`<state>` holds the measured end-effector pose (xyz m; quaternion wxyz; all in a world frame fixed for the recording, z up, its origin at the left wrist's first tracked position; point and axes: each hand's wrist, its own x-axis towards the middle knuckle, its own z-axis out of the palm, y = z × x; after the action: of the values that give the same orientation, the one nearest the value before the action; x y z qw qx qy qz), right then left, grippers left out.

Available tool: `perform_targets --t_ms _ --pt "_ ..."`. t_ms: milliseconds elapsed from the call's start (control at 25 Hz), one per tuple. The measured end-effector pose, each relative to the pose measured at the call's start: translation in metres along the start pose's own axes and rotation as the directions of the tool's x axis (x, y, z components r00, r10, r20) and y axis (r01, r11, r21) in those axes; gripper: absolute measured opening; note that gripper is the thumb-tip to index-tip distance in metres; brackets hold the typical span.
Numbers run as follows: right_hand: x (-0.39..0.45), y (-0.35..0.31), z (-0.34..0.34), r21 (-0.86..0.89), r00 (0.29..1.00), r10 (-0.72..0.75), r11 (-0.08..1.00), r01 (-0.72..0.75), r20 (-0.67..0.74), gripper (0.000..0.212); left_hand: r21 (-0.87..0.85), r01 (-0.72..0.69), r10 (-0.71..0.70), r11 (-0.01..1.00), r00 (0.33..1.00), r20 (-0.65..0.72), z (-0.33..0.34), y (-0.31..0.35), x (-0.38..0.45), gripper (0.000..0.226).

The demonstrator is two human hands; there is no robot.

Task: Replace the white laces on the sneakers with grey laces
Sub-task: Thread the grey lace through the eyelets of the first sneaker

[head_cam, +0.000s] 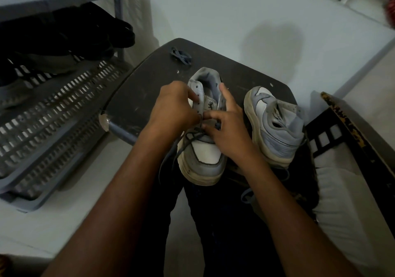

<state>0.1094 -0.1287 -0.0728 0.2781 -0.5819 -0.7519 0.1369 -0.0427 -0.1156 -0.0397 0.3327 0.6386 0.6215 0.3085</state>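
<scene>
Sneakers, grey and white, are sitting on a dark stool top (136, 97); we are noting two of them from the head view, the only view we have.

The nearer sneaker (203, 154) is standing upright near the stool's front edge, toe pointing toward us, tongue showing a small dark emblem. A grey lace (188, 136) is crossing its lowest eyelets, and loose ends are trailing off the left side of the toe, down past the stool edge.

The left hand (173, 107) is resting over the left eyelet row, fingers curled and pinching at the lace beside the tongue. The right hand (228, 127) is lying over the right side of the shoe, index finger stretched up along the collar, the other fingers bent inward to meet the left fingertips at the lace. We are reading both as grasping the lace, though the exact pinch is partly hidden by the knuckles.

The second sneaker (275, 127) is lying tipped on its side just right of the first, sole facing the hands, with no lace that we can make out in it.

A bundled grey lace (181, 56) is lying near the stool's far edge, well apart from both shoes.

A grey slotted shoe rack (55, 109) is standing at left, with dark shoes (64, 32) on an upper shelf.
</scene>
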Motion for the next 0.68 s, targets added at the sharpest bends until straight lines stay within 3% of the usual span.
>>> perform_targets --t_ms 240,360,520,600,640,680 --pt "0.000 -0.002 0.000 -0.024 0.998 -0.001 1.000 -0.001 -0.065 0.009 -0.164 0.116 -0.111 0.980 0.993 0.040 0.004 -0.020 0.003 0.053" --pt "-0.002 -0.002 0.005 -0.049 0.989 -0.032 0.998 0.025 -0.144 0.011 -0.046 0.110 -0.114 0.993 0.988 -0.107 0.021 -0.020 0.002 0.080" --pt "-0.013 -0.005 0.006 -0.008 0.966 -0.028 1.000 0.027 -0.257 0.012 -0.096 0.123 -0.140 0.988 0.971 -0.192 0.030 -0.018 0.003 0.062" --pt "-0.015 0.006 -0.017 0.070 0.876 0.096 0.995 -0.072 -0.472 0.011 -0.119 0.127 -0.145 0.985 0.977 -0.155 0.029 -0.022 0.006 0.058" --pt "-0.015 0.014 -0.035 0.212 0.788 0.232 0.968 -0.132 -0.571 0.012 -0.134 0.130 -0.149 0.982 0.979 -0.140 0.029 -0.025 0.007 0.059" --pt "-0.015 0.018 -0.053 0.472 0.706 0.417 0.871 -0.132 -0.572 0.015 -0.151 0.133 -0.154 0.979 0.979 -0.131 0.028 -0.026 0.009 0.060"
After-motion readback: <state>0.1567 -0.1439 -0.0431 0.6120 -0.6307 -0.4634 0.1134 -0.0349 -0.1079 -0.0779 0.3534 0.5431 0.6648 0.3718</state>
